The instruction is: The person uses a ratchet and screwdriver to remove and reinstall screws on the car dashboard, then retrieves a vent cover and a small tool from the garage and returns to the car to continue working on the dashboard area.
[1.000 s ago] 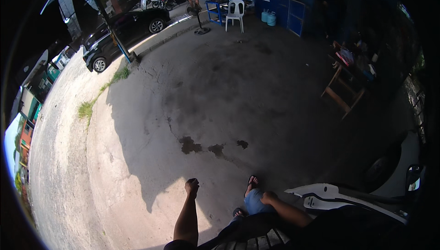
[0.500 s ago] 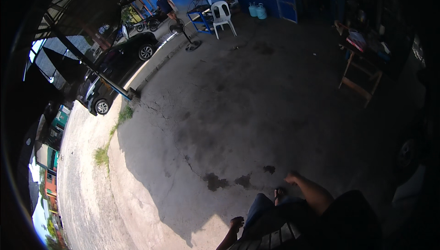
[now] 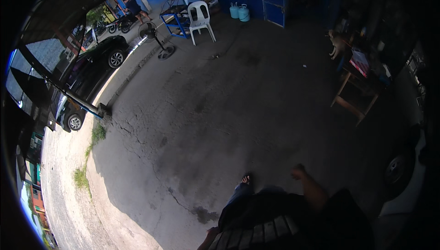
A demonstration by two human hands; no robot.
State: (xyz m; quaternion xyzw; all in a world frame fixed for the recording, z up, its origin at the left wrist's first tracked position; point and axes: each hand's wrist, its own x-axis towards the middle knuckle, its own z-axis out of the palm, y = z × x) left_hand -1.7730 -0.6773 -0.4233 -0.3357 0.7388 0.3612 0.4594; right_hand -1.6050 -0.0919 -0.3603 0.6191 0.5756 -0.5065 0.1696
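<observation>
My right hand (image 3: 298, 171) is held out in front of my body at the lower right, over the grey concrete floor (image 3: 238, 126). Its fingers look curled in, and nothing shows in them. Low in the picture, my left hand (image 3: 212, 231) hangs beside my dark clothing with pale bands (image 3: 256, 234). Shadow and the clothing hide most of its fingers. Neither hand touches any object that I can make out. One sandalled foot (image 3: 246, 179) is forward on the floor, below a blue trouser leg.
Ahead stand a white plastic chair (image 3: 199, 17), a pedestal fan (image 3: 158, 41), a blue metal rack (image 3: 174, 24) and light-blue tanks (image 3: 243, 13). Right: a wooden table (image 3: 353, 92), a tan animal (image 3: 337, 44) and a wheel (image 3: 398, 171). Left: a post (image 3: 80, 101) and black car (image 3: 91, 69). A person (image 3: 134, 8) is far off.
My view has moved forward and swung rightward; the chair and fan look nearer. The left hand has dropped toward the lower edge. A foot has stepped ahead, and the tan animal now shows.
</observation>
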